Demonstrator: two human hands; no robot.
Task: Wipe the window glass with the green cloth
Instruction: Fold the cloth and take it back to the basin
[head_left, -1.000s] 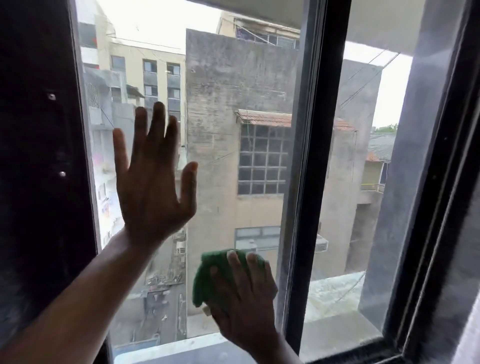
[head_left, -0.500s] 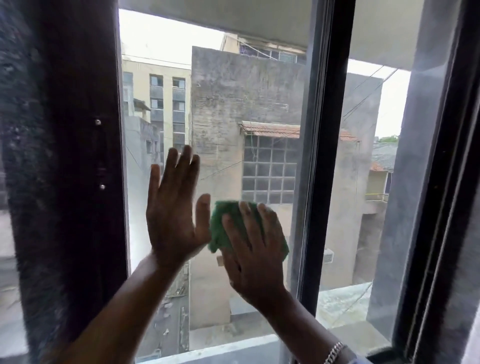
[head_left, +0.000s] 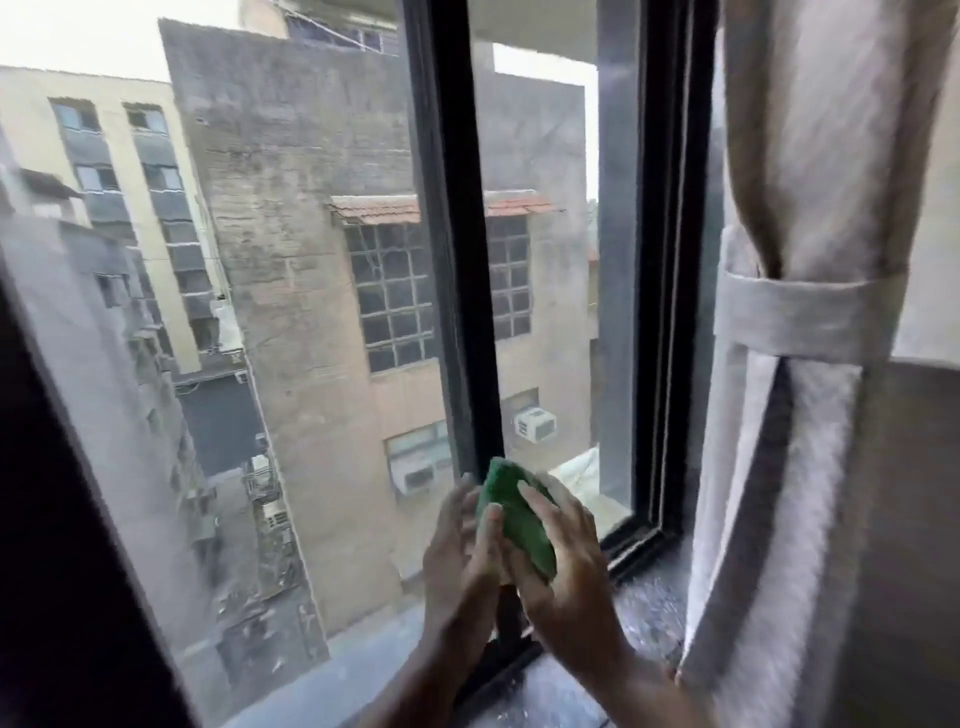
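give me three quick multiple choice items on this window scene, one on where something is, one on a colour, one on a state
1. Where is the cloth?
A. Between both hands, low by the dark centre frame bar
B. Lying on the sill
C. Hung on the curtain

2. What colour is the cloth?
A. Yellow
B. Green
C. White

3. How is the curtain on the right?
A. Drawn across the glass
B. Gathered and bound with a tie band
C. Fallen to the floor

Answers:
1 A: the cloth sits between the left hand and right hand, in front of the frame bar.
2 B: its bunched surface is plainly green.
3 B: the curtain is cinched by the tie band, clear of the glass.
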